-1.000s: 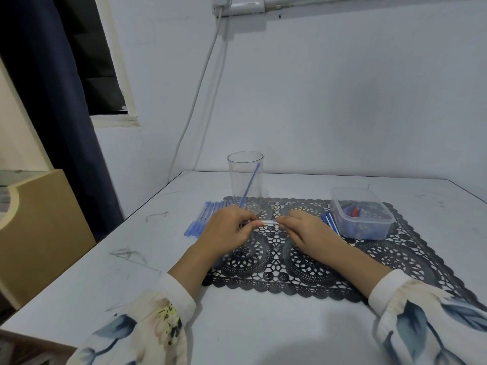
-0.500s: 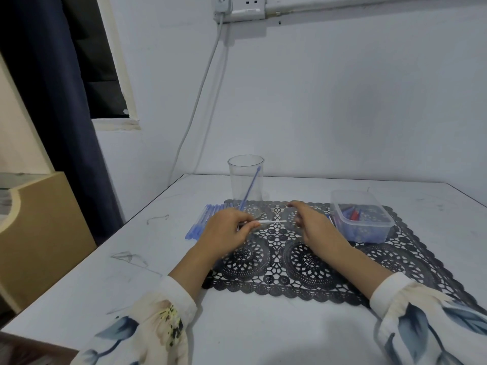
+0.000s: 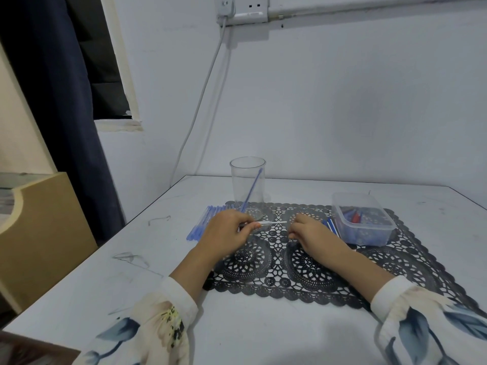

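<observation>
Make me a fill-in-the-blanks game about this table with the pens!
1. The left hand pinches a thin rod coloured ___.
2. The stick leaning in the clear cup is ___.
3. The plastic box sits at the lace mat's ___ end.
Missing words: white; blue; right.

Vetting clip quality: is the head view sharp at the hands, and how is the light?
Head view: dim, even, bluish light; the left hand and the white pen refill it pinches look slightly soft; the wide-angle lens slants the wall conduit.
</observation>
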Demonstrator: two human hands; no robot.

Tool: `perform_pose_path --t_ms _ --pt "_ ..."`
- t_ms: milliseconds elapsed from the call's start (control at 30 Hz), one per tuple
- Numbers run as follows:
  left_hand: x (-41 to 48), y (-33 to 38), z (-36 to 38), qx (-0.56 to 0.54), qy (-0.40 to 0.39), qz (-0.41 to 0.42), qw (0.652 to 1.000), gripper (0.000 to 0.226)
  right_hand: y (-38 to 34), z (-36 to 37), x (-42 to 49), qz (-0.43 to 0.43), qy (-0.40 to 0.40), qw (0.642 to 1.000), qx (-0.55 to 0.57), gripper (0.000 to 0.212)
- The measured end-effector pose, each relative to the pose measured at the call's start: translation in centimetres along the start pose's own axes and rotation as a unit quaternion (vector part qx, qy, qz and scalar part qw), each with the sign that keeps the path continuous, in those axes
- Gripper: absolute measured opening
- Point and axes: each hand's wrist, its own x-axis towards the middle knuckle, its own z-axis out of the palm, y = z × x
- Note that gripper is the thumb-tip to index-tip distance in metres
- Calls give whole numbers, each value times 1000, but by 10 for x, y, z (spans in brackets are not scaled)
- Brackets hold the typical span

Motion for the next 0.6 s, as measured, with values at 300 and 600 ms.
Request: perform_pose_path --t_ms 300,600 --pt "1 -1 1 11 -4 -5 1000 24 -5 -7 -2 20 -58 998 -2 26" --pt "0 3 1 28 3 -10 1000 25 -14 -18 -4 55 93 994 8 30"
